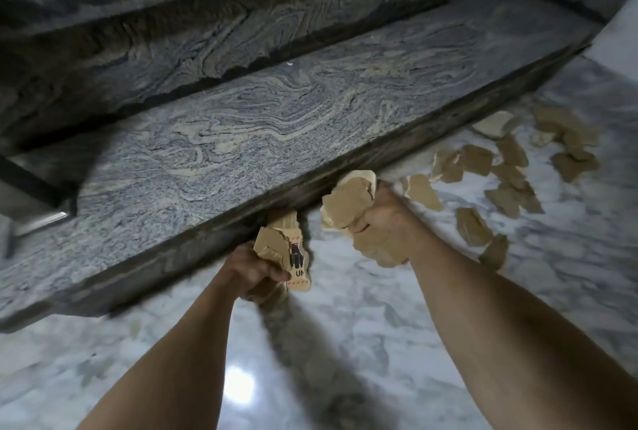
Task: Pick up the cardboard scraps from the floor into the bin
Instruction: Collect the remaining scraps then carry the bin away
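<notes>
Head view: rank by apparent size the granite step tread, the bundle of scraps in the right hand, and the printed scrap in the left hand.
1. Granite step tread, by far the largest.
2. Bundle of scraps in the right hand.
3. Printed scrap in the left hand.
Items 2 and 3 are close, and hands hide part of each.

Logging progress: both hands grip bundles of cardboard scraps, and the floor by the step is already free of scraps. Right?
Not quite. Left hand and right hand do grip bundles, but the head view shows loose scraps still lying on the marble floor by the step.
</notes>
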The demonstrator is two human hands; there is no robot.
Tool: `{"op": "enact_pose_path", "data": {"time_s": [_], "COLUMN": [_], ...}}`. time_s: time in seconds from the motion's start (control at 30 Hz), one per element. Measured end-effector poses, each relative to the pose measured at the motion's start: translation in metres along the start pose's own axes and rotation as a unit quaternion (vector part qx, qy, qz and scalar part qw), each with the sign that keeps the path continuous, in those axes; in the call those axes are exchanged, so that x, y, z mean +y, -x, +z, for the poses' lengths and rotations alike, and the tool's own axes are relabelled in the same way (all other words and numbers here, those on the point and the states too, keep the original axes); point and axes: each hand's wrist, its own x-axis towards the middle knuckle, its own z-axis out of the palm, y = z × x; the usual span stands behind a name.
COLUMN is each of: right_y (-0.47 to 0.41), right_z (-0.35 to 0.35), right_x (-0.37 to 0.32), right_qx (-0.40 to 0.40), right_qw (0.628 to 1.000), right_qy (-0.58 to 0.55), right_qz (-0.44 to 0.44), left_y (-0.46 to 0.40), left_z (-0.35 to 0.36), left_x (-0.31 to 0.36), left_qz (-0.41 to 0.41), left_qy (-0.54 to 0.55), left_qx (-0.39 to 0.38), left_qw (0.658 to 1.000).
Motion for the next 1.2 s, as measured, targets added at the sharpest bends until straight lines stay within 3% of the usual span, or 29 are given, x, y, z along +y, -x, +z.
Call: {"op": "enact_pose_path", "data": {"time_s": [0.13,0.4,0.53,0.77,1.07,1.2], "right_y": [-0.02,-0.015,-0.003,0.048,0.14,0.173], "right_z": [0.026,0.039,0.034,-0.021,-0.183,-0.193], "right_x": [-0.004,-0.003,0.002,0.046,0.178,0.254], "right_qx": [-0.028,0.019,0.065,0.083,0.187,0.247], "right_qw": [0.994,0.972,0.98,0.986,0.922,0.896], "right_qy": [0.102,0.229,0.178,-0.017,-0.2,-0.194], "right_qz": [0.017,0.054,0.059,0.144,0.273,0.315], "left_y": [-0.015,-0.025,-0.013,0.037,0.054,0.039], "left_z": [-0.001,0.003,0.013,0.088,0.238,0.31], "left_x": [0.002,0.009,0.018,0.071,0.166,0.183], "left_qz": [-0.007,-0.024,-0.024,0.008,0.06,0.112], "left_qy": [-0.037,-0.075,-0.055,-0.006,-0.095,-0.166], "left_qx": [-0.029,-0.04,-0.037,-0.107,-0.143,-0.185], "left_qw": [0.999,0.996,0.998,0.994,0.983,0.962]}}
